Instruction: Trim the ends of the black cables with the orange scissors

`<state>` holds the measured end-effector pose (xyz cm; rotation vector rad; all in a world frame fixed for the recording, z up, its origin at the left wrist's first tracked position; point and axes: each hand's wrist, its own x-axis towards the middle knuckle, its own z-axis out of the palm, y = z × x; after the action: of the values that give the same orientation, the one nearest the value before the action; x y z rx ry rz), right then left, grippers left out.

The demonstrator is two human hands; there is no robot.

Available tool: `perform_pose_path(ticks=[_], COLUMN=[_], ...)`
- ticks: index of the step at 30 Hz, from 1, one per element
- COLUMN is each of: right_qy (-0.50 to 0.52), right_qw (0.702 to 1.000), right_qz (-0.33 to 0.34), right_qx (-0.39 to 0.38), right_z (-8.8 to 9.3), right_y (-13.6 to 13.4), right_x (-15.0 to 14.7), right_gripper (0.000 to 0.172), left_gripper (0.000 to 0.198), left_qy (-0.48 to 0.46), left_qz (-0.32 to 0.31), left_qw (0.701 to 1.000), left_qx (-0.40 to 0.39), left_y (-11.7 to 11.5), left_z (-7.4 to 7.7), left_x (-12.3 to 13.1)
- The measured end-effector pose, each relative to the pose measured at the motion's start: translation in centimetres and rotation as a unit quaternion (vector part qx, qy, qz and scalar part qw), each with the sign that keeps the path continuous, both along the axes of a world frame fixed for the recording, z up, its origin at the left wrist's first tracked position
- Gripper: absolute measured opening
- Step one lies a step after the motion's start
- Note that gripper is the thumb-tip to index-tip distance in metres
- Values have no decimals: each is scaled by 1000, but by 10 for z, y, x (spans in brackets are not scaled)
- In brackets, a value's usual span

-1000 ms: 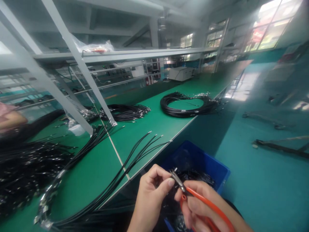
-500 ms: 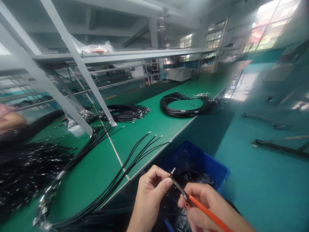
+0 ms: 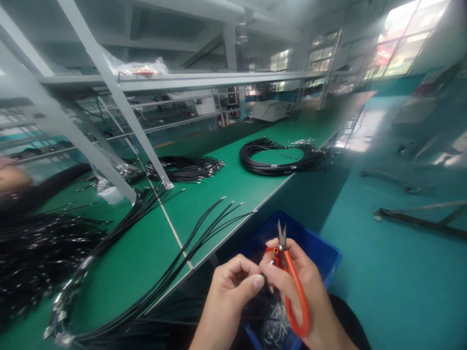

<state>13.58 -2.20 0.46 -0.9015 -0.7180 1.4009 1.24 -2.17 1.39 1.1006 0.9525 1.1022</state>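
In front of me, my left hand [image 3: 230, 290] pinches a thin black cable close to its end; most of the piece is hidden by the fingers. A small silver tip [image 3: 271, 263] shows where both hands meet. Orange-handled scissors [image 3: 300, 304] rest in my right hand [image 3: 313, 282], their short blades pointing up and slightly apart. The thumb and fingers of that hand also reach to the cable end beside my left fingertips. Below both hands stands a blue bin [image 3: 326, 250] with clear plastic scraps and dark material in it.
Black cables [image 3: 204, 233] with metal tips curve along the green table [image 3: 124, 272]. Coiled bundles [image 3: 268, 168] lie farther back, with a dark cable heap [image 3: 47, 262] at left. White shelf posts [image 3: 122, 112] rise from the table. Someone's arm [image 3: 14, 179] shows at far left.
The scissors have swung from pointing at the cable end to pointing upward in my right hand. My right fingers have moved left to the cable end at my left fingertips.
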Motion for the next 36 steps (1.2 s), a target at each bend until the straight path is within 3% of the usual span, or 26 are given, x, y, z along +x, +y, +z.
perform_pose_path(ticks=[5, 12, 19, 21, 26, 32, 34, 36], right_qy=[63, 84, 98, 56, -111, -278, -362, -446], right_qw=[997, 995, 993, 997, 989, 941, 897, 832], right_qz=[32, 55, 63, 43, -80, -167, -205, -237], right_qx=[19, 5, 19, 21, 57, 94, 152, 230], right_z=[-12, -8, -11, -11, -11, -14, -18, -21], right_y=[-4, -2, -4, -3, -5, -10, -11, -12], right_x=[1, -1, 0, 0, -3, -8, -8, -7], right_gripper=[34, 34, 29, 29, 29, 27, 27, 29], left_gripper=[11, 9, 12, 12, 14, 16, 17, 17], left_qy=[-81, -85, -168, -171, -116, -40, -36, -39], left_qz=[-4, 0, -72, -70, -39, 9, 10, 12], left_qw=[996, 994, 973, 971, 984, 995, 996, 997], left_qx=[-35, -70, -140, -149, -131, -91, -81, -71], left_y=[-3, 1, 3, 4, 5, 2, 2, 2], left_z=[4, 3, -1, -1, -4, -3, -2, -2], left_x=[3, 0, -3, -5, -6, 2, 4, 5])
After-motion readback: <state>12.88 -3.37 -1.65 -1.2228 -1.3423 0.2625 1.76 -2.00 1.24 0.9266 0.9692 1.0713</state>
